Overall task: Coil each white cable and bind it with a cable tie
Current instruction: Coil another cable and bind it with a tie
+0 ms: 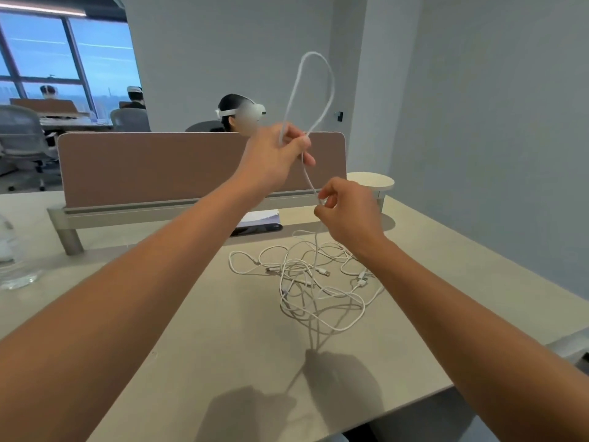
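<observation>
So far, coiling of the first white cable (pixel 314 90) looks only begun. One loop stands upright above the left hand (pixel 280 154), and the rest of that cable runs down through the right hand (pixel 344 212) into the tangle of white cables (pixel 306 279) on the desk (pixel 223 330).

No finished, bound coil is visible on the desk, and I cannot pick out any cable tie. Judged remaining: nearly everything, meaning more loops on this cable, the binding, then each cable left in the tangle.

Pose, referenced to the tangle:
- Left hand raised well above and behind it, in front of the brown partition (pixel 159 167). Fingers are clenched round the base of the loop, pinning both strands.
- Right hand lower, directly above the tangle's far edge, just below the left. Thumb and fingers pinch the descending strand, the other fingers curled.
- Both forearms extended over the desk.

A phone (pixel 255 229) lies beyond the tangle, by the partition.
</observation>
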Available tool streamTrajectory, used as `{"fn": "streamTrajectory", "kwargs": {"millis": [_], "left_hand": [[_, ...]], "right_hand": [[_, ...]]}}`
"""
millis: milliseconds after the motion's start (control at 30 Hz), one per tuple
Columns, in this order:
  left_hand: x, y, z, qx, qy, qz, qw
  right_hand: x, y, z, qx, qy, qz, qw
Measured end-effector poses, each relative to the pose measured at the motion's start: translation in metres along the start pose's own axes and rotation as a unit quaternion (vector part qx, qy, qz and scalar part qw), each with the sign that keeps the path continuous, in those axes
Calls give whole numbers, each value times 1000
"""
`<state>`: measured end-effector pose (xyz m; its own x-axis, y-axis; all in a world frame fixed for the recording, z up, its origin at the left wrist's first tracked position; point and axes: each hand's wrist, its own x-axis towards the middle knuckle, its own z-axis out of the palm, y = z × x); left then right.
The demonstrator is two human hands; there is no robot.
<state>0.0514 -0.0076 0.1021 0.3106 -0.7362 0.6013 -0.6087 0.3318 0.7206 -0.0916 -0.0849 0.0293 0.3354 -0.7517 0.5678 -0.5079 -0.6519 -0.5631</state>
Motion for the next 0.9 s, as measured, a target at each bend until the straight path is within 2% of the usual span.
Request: {"fn": "streamTrajectory", "kwargs": {"millis": [133,233,333,433,533,700,800,900], "left_hand": [[9,-1,-15,15,39,3,999],[19,-3,-33,-21,119,-28,992],[21,-2,-48,-48,162,-67,983],[15,-11,-49,8,132,-72,989],[5,-21,-36,48,54,-80,994],[-9,-25,-14,5,-82,-79,993],[-6,-27,-4,15,-103,-84,991],[-6,-29,9,-26,-115,-114,986]], "right_hand": [[11,21,-1,-100,-51,33,993],[13,57,7,-181,-76,68,978],[9,84,12,-120,-76,136,980],[13,77,9,-1,-44,125,991],[22,51,-1,109,-28,98,989],[38,17,-20,323,-28,79,943],[46,2,-30,390,-47,72,917],[51,-8,-40,433,-59,67,897]]}}
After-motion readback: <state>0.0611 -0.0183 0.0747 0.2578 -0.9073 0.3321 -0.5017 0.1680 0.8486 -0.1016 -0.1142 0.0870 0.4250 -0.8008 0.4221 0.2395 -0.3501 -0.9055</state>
